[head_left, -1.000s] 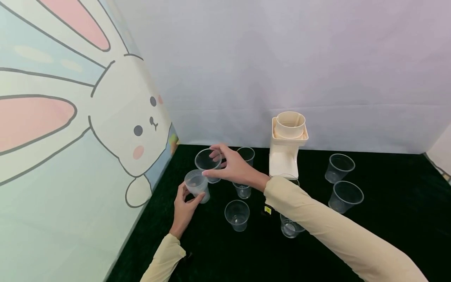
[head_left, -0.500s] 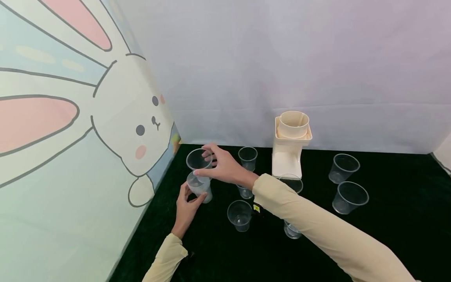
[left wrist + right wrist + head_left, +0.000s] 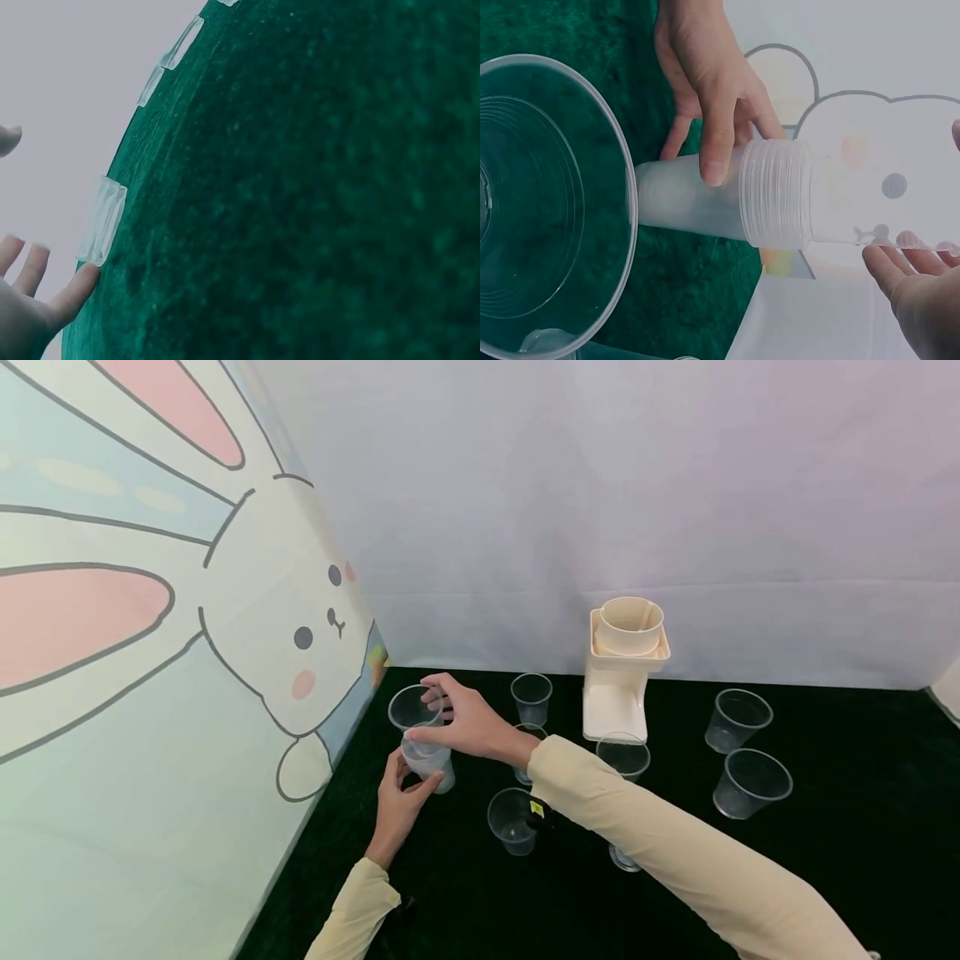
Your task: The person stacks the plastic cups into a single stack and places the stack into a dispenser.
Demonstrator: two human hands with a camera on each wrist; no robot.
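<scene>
At the desk's far left corner, my right hand (image 3: 465, 724) pinches a clear cup (image 3: 415, 707) by its rim directly above the upright cup stack (image 3: 429, 763) that my left hand (image 3: 397, 802) grips, axes nearly aligned.

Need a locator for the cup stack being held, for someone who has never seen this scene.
Start at the cartoon rabbit panel on the left; at its lower right corner, on the dark green mat, stands the cup stack. The left hand grips its base while the right hand holds the top cup's rim. Unlike the single clear cups around it, it is nested, cloudy white and held.
</scene>
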